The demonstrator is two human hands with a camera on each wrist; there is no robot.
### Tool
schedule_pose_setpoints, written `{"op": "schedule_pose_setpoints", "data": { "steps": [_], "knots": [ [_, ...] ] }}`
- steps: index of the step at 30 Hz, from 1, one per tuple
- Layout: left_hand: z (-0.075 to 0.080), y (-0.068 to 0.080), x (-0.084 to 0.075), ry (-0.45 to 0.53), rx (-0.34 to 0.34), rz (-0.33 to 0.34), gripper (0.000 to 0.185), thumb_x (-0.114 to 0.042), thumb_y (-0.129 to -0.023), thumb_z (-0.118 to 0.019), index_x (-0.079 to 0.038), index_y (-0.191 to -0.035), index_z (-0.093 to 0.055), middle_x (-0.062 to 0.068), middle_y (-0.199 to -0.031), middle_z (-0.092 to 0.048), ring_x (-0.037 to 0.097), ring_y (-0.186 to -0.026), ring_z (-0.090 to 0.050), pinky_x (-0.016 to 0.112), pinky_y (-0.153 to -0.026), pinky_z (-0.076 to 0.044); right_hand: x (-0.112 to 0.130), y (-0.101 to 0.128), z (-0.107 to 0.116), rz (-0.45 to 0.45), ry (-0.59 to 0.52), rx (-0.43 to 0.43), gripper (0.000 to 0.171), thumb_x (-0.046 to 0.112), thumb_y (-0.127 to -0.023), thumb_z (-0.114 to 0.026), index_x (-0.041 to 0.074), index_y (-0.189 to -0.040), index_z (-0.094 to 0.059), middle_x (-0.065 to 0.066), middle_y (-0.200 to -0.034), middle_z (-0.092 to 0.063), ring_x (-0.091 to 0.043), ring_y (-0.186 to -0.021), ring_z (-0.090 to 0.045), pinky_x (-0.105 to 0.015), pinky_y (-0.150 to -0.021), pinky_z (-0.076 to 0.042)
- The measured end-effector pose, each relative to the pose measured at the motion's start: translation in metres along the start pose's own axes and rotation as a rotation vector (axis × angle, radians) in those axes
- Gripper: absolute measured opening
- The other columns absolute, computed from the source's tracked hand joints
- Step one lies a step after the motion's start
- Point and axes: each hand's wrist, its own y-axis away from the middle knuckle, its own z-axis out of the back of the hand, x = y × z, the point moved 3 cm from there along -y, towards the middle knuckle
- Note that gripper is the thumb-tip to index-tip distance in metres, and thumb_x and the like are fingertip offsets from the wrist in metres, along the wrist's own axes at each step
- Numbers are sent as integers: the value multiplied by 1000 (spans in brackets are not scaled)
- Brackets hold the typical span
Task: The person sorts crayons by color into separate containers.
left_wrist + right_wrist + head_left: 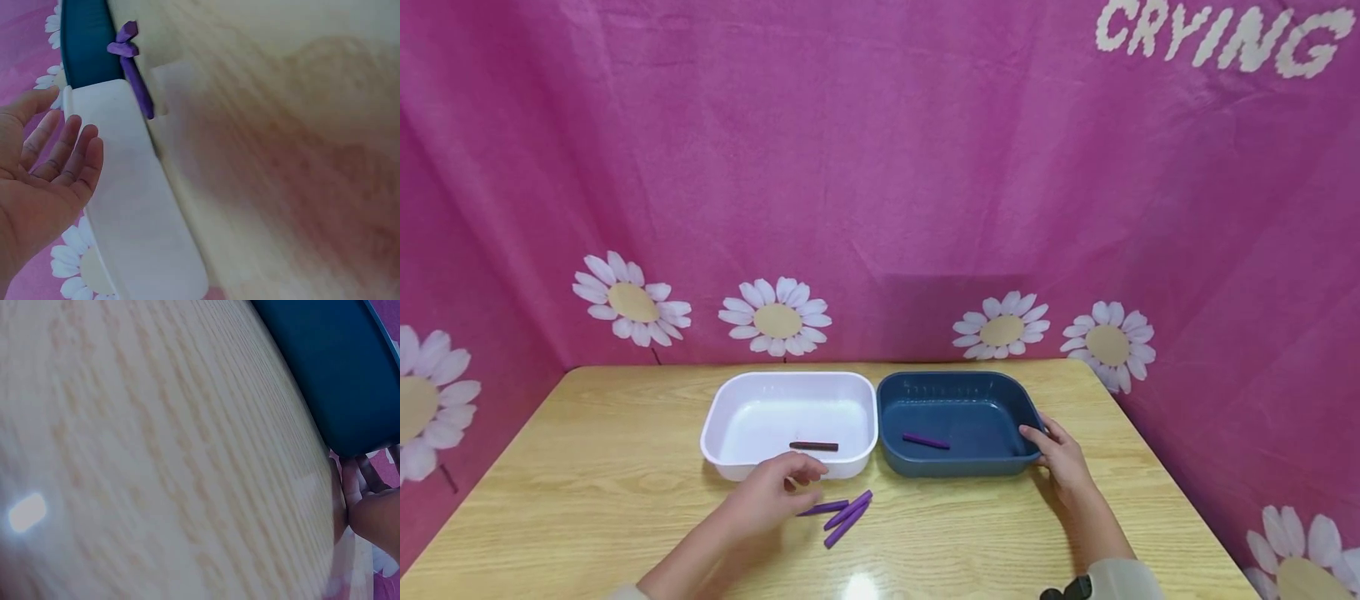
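Note:
A white tray [724,417] and a dark blue tray [970,385] stand side by side on the wooden table [587,467]. A dark brown stick [813,447] lies in the white tray. In the blue tray lies a purple stick [926,442]. Three purple sticks [847,509] lie on the table in front of the trays. My left hand [808,479] hovers just left of them, holding nothing. In the left wrist view its fingers [69,150] are straight beside the white tray's wall [131,200]. My right hand [1037,442] grips the blue tray's right rim, thumb over the edge.
A pink cloth with white daisies [778,317] hangs behind and beside the table. The table's left and right stretches are bare wood. The right wrist view shows the blue tray's outer wall [337,369] and my fingers [362,487] next to it.

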Motion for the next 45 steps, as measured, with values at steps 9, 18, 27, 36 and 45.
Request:
{"op": "schedule_pose_setpoints", "data": {
  "steps": [9, 18, 27, 36, 45],
  "knots": [
    [-10, 4, 8, -48, 66, -23, 27, -15, -82, -69, 0, -104, -66, 15, -100, -66, 28, -88, -62, 26, -73, -52, -4, -1, 0, -2, -21, 2, 62, 28, -90, -61, 9, -143, -36, 19, -97, -55, 3, -79, -60, -15, -70, -49],
    [-17, 1, 15, -157, 53, -57, 22, -8, -78, -71, -1, -99, -68, 6, -87, -65, 14, -78, -58, 24, -70, -48, -1, -1, 1, 0, 8, 1, 63, 31, -90, -61, 9, -143, -36, 6, -112, -55, 2, -81, -60, -15, -71, -49],
    [-23, 1, 20, -237, 38, -66, 18, -5, -74, -71, -1, -91, -68, 2, -81, -61, 12, -74, -54, 24, -67, -46, -1, -1, 2, 10, -1, 0, 61, 29, -90, -61, 9, -143, -37, 9, -107, -56, 1, -81, -61, -15, -70, -49],
    [-26, -2, 17, -319, 46, -64, 7, -4, -74, -70, -6, -80, -68, -3, -73, -58, 5, -69, -49, 22, -63, -43, 0, -1, 1, 10, 8, -1, 62, 30, -90, -60, 8, -143, -36, 5, -113, -54, 2, -81, -60, -15, -71, -49],
    [-23, -2, 16, -316, 69, -63, 4, -5, -74, -68, -4, -77, -69, -4, -70, -57, 3, -67, -47, 21, -62, -42, 0, 0, 1, 6, 12, -9, 62, 30, -89, -61, 8, -142, -37, 10, -109, -55, 3, -80, -60, -15, -70, -49]
  ]
}}
